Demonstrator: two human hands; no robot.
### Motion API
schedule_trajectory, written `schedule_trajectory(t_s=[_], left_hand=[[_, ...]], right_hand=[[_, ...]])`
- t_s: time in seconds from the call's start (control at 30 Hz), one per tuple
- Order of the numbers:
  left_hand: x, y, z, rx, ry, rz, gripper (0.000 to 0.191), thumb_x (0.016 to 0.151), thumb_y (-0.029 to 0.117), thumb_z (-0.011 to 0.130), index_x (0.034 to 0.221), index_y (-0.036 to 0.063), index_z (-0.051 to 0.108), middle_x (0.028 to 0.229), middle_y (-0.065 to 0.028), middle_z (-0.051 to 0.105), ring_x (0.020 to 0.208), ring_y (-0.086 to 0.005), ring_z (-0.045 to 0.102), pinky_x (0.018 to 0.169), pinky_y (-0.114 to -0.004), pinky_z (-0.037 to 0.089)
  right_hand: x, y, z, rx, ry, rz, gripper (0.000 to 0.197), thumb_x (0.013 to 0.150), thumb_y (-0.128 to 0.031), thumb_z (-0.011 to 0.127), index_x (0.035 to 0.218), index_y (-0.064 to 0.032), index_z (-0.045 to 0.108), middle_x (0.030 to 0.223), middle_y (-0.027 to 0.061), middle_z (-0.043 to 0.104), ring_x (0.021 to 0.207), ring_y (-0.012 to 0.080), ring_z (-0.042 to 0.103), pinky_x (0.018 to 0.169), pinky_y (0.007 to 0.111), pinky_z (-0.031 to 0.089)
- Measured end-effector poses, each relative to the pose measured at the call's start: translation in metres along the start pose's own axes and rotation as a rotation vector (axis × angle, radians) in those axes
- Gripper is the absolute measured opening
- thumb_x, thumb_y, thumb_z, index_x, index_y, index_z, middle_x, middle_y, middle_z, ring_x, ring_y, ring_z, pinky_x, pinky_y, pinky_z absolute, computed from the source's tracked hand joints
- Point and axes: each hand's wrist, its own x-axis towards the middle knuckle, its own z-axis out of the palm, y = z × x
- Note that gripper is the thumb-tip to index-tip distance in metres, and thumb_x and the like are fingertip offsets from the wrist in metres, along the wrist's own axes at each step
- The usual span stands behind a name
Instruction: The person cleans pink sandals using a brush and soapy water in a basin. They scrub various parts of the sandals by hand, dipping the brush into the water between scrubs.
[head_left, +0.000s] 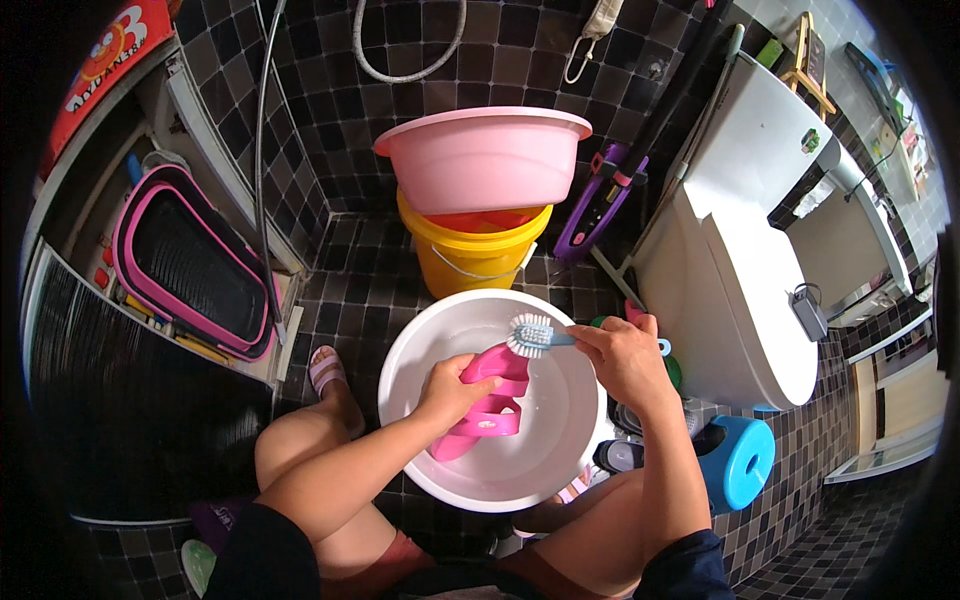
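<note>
My left hand (453, 393) grips a pink plastic sandal (501, 363) with two wide straps, holding it tilted over a white basin (568, 471). In my right hand (622, 360) is the light-blue handle of a scrubbing brush (532, 335) with white bristles. The brush head is at the far end of the sandal; whether the bristles press on it I cannot tell. Shallow clear water seems to lie in the basin, which stands on the floor between my knees.
Behind the basin, a pink tub (484, 165) rests on a yellow bucket (472, 259). A white toilet (739, 315) and a blue stool (742, 463) stand to the right. On the left, a pink-and-black folding basin (195, 270) leans in a cabinet beside a shower hose (262, 150).
</note>
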Motion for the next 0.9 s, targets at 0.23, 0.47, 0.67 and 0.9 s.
schedule_trajectory(t_s=[0.23, 0.47, 0.67, 0.9], left_hand=[[-0.008, 0.02, 0.002, 0.181, 0.132, -0.04, 0.026, 0.077, 0.01, 0.077, 0.101, 0.0024, 0.069, 0.094, -0.0058, 0.071, 0.082, -0.0118, 0.065, 0.074, -0.03, 0.052], [-0.001, 0.0, -0.006, -0.013, 0.038, 0.001, 0.03, 0.083, 0.005, 0.072, 0.111, -0.002, 0.064, 0.097, -0.0081, 0.069, 0.082, -0.0116, 0.065, 0.075, -0.027, 0.053], [-0.015, 0.012, -0.024, -0.095, 0.115, 0.002, 0.024, 0.085, 0.006, 0.071, 0.107, -0.0012, 0.065, 0.095, -0.006, 0.069, 0.083, -0.0103, 0.064, 0.076, -0.026, 0.052], [-0.025, 0.007, -0.049, -0.195, 0.176, 0.066, 0.023, 0.083, 0.006, 0.072, 0.104, -0.0007, 0.065, 0.095, -0.0064, 0.069, 0.083, -0.0108, 0.064, 0.077, -0.026, 0.052]], right_hand=[[0.001, -0.033, 0.018, 0.059, -0.088, -0.141, 0.021, 0.086, -0.02, 0.066, 0.105, -0.0182, 0.074, 0.072, 0.0053, 0.061, 0.072, 0.0197, 0.058, 0.078, 0.036, 0.036], [0.002, -0.013, 0.009, 0.093, -0.123, 0.034, 0.021, 0.091, -0.021, 0.06, 0.109, -0.0171, 0.07, 0.081, 0.0107, 0.065, 0.072, 0.0271, 0.063, 0.069, 0.041, 0.043], [-0.009, -0.003, 0.048, 0.08, -0.343, 0.131, 0.039, 0.088, -0.002, 0.046, 0.126, -0.0009, 0.053, 0.093, 0.0253, 0.064, 0.085, 0.0378, 0.066, 0.076, 0.044, 0.054], [-0.018, -0.017, 0.113, 0.009, -0.59, 0.149, 0.038, 0.088, -0.004, 0.046, 0.122, 0.0127, 0.048, 0.105, 0.0282, 0.062, 0.096, 0.0376, 0.064, 0.084, 0.041, 0.053]])
